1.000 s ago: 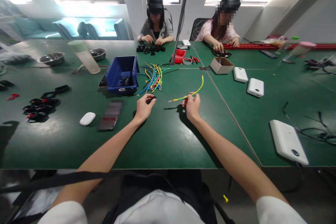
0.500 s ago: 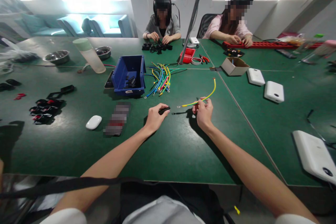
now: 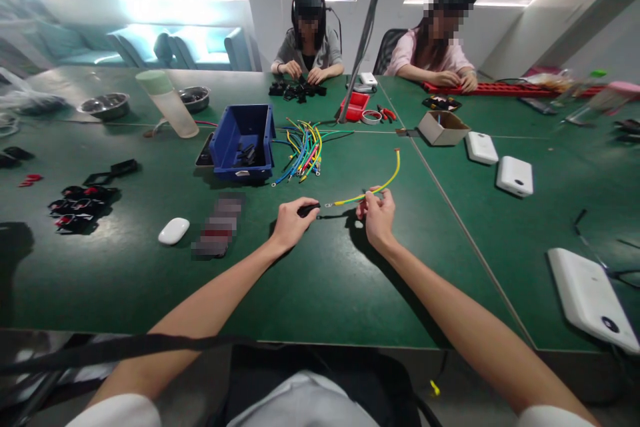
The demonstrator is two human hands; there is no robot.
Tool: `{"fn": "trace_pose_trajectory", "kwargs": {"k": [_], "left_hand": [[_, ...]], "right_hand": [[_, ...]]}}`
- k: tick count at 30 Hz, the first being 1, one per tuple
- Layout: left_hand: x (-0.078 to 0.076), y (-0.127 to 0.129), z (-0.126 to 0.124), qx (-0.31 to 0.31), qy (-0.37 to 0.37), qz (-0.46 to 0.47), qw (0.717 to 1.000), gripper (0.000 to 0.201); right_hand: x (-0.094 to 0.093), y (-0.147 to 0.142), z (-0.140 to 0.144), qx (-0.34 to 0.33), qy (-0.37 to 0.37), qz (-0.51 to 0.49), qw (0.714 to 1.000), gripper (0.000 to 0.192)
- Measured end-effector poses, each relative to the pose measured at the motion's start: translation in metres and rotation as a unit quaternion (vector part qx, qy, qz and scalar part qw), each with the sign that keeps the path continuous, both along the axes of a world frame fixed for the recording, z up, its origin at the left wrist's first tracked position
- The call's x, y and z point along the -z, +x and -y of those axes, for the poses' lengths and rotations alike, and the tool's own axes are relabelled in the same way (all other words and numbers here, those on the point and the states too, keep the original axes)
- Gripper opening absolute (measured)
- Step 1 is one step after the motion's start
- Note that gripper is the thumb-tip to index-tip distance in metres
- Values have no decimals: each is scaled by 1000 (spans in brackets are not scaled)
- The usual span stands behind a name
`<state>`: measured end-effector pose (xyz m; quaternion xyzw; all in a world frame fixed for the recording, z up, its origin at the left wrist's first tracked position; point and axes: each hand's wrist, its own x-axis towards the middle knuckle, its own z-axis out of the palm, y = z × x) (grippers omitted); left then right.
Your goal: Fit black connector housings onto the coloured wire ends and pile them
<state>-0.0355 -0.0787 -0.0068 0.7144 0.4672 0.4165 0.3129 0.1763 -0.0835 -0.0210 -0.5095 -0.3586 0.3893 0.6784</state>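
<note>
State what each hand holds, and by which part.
Left hand: small black part, pinched at its near end. Right hand: yellow-green wire, gripped about midway along.

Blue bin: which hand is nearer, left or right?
Left. The left hand sits just in front of the blue bin, slightly to its right, pinching a small black part. The right hand is farther right, holding the yellow wire.

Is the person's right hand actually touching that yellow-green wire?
Touching. The head view shows the right hand pinching the yellow-green wire between its fingertips, with the wire arcing up and away beyond them.
</note>
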Motion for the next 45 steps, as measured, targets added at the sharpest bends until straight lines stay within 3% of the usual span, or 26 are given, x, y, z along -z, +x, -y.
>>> {"fn": "trace_pose_trajectory", "kwargs": {"k": [32, 45], "left_hand": [[-4, 4, 3, 31, -72, 31, 996, 23], [-6, 8, 15, 34, -144, 85, 985, 29]], "right_hand": [[-11, -5, 6, -94, 21, 26, 995, 27], [-13, -8, 7, -117, 35, 9, 992, 28]]}}
